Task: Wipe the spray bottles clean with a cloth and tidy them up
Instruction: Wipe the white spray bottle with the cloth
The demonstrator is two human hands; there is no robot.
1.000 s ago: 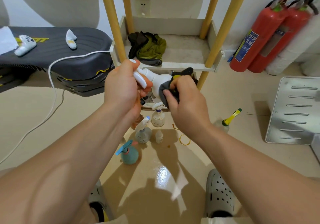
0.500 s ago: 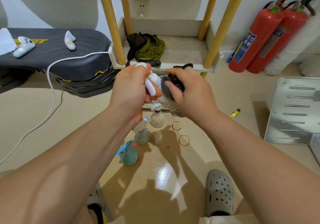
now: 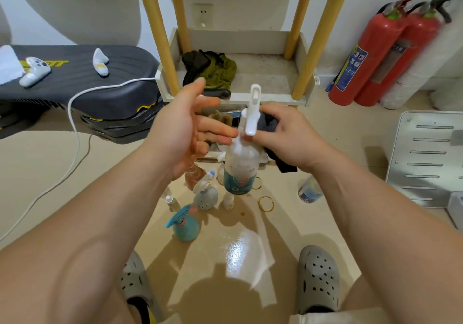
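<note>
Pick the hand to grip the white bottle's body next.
Left, likely. The left hand is open and empty beside the neck of the white bottle; the right hand holds the dark cloth against it.

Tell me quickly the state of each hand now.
Left hand: open, fingers straight, holding nothing.
Right hand: closed, holding the dark cloth against the spray bottle at its neck.

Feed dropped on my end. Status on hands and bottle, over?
Left hand open, fingertips by the neck. Right hand grips spray bottle with dark cloth, bottle upright, airborne. Other bottles stand below.
</note>
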